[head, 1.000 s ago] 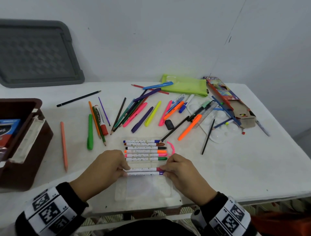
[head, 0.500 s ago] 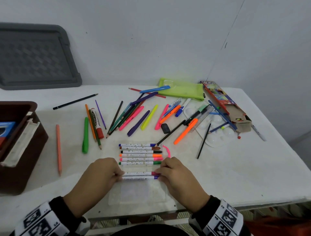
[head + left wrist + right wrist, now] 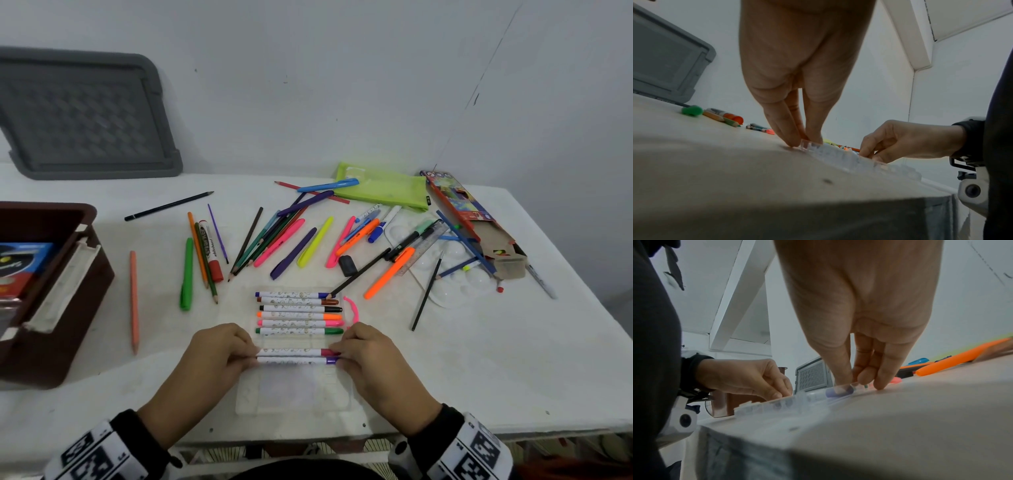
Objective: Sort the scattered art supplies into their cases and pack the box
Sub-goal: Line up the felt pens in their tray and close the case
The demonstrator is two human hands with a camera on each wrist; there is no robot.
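At the left edge of the table (image 3: 479, 377) sits a brown box (image 3: 51, 325) with a blue packet inside it, and behind it a grey tray (image 3: 85, 116) leans against the wall. Next along the tabletop lie a salmon pencil (image 3: 134, 301), a green pen (image 3: 187, 274) and a red-capped whiteboard marker (image 3: 210, 250), with a black pencil (image 3: 168, 206) further back.

Near the front edge, in the middle, a clear marker case (image 3: 294, 387) lies flat. Six markers rest side by side in its far half, from a blue-capped marker (image 3: 291, 294) at the back to a green-capped marker (image 3: 299, 331). Nearer the front edge, after a gap, lie a magenta-capped marker (image 3: 296, 352) and, touching it, a purple-capped marker (image 3: 297, 360). The left hand (image 3: 219, 359) has its fingers curled down onto the white ends of these two, fingertips (image 3: 793, 142) pinching at the case's edge. The right hand (image 3: 373, 363) does likewise at the capped ends; from the right wrist, its fingertips (image 3: 840, 382) press around the purple cap.

Behind the case, loose pens and pencils fan across the middle of the table, among them a yellow highlighter (image 3: 315, 241) and an orange highlighter (image 3: 388, 274). A lime pencil pouch (image 3: 383, 188) lies toward the back edge. Toward the right edge a clear paint palette (image 3: 462, 274) lies under several pencils, beside an open cardboard pencil carton (image 3: 479, 222).
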